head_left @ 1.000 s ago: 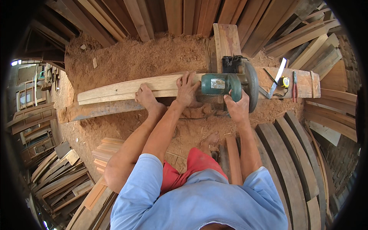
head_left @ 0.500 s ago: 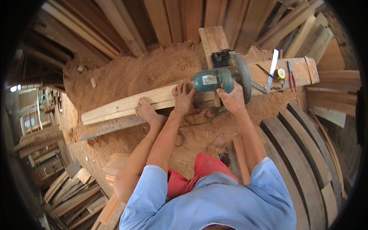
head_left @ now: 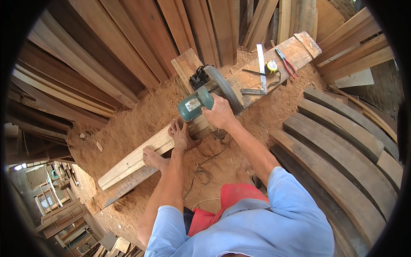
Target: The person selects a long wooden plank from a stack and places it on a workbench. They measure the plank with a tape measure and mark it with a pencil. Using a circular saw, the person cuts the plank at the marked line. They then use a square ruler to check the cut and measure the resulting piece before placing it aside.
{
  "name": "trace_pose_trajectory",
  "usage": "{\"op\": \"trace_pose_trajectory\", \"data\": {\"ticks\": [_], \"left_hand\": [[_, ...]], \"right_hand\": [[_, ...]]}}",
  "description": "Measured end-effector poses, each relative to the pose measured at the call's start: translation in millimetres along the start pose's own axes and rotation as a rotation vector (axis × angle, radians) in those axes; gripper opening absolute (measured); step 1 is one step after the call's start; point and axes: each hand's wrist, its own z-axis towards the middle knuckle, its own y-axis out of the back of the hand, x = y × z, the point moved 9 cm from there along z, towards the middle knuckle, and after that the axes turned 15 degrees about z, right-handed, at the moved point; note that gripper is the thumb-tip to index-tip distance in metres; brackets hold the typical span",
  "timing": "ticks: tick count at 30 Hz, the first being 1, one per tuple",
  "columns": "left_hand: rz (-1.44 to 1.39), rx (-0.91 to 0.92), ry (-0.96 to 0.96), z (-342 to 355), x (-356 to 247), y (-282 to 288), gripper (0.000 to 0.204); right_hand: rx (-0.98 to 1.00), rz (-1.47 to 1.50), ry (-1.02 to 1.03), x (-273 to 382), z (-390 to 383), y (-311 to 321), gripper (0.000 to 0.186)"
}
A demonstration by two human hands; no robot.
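My right hand [head_left: 219,112] is closed on the handle of a green circular saw [head_left: 188,107] with a dark guard. The saw sits across a long pale plank [head_left: 122,169] at a wooden crosspiece [head_left: 183,68]. Just left of the saw body, my left hand [head_left: 181,136] grips the plank, its fingers curled over the wood. My bare left foot [head_left: 155,159] also presses on that plank, further toward its far left end. The plank rests along a rough board support [head_left: 128,184]; how the blade meets the wood is hidden.
On the board's right part [head_left: 304,49] lie a metal square [head_left: 261,70], a yellow tape measure [head_left: 270,67] and red-handled pliers [head_left: 287,66]. Upright timbers [head_left: 107,51] line the back; curved beams [head_left: 329,154] are stacked at right. A cord [head_left: 201,169] lies in the sawdust [head_left: 98,137].
The view has turned, so the plank and board now slope up to the right and the saw appears further left and more tilted. Both hands keep their holds.
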Motion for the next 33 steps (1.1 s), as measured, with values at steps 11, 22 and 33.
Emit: {"op": "trace_pose_trajectory", "data": {"ticks": [11,22,33], "left_hand": [[0.057,0.042,-0.037,1,2,-12,0.109],[0.231,0.207,0.042,8,0,-16,0.141],[0.281,0.17,0.023,7,-4,-19,0.146]], "right_hand": [[-0.244,0.283,-0.189,-30,-170,150,0.036],[-0.181,-0.35,-0.412,-201,-186,222,0.035],[0.236,-0.823,-0.669,-404,-124,194,0.028]]}}
